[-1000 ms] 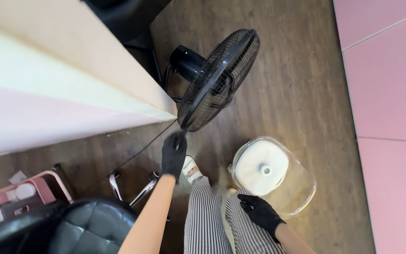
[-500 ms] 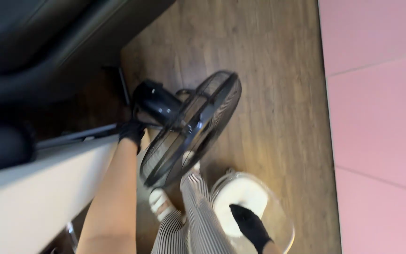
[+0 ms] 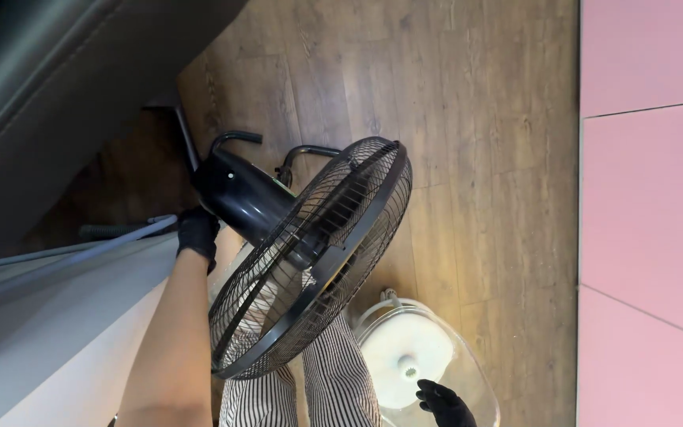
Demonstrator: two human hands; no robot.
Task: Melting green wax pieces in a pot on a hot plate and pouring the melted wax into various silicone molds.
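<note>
A black floor fan (image 3: 310, 253) with a round wire grille fills the middle, tilted, its motor housing (image 3: 239, 194) pointing up left. My left hand (image 3: 198, 233), in a black glove, is closed on the fan just behind and below the motor housing. My right hand (image 3: 443, 405), also gloved in black, shows only partly at the bottom edge, fingers apart over the rim of a clear plastic container (image 3: 472, 379) with a white round part (image 3: 405, 356) inside. My striped trousers (image 3: 333, 387) show beneath the grille.
A white counter edge (image 3: 57, 332) runs along the lower left, with dark furniture (image 3: 57, 87) above it. The fan's bent tube stand (image 3: 310, 150) rests on the wooden floor (image 3: 476, 158). Pink panels (image 3: 650, 198) line the right side.
My left hand went from the fan's lower grille edge to behind the motor and closed there. The fan now looks nearer and larger. My right hand moved from my leg to the clear container.
</note>
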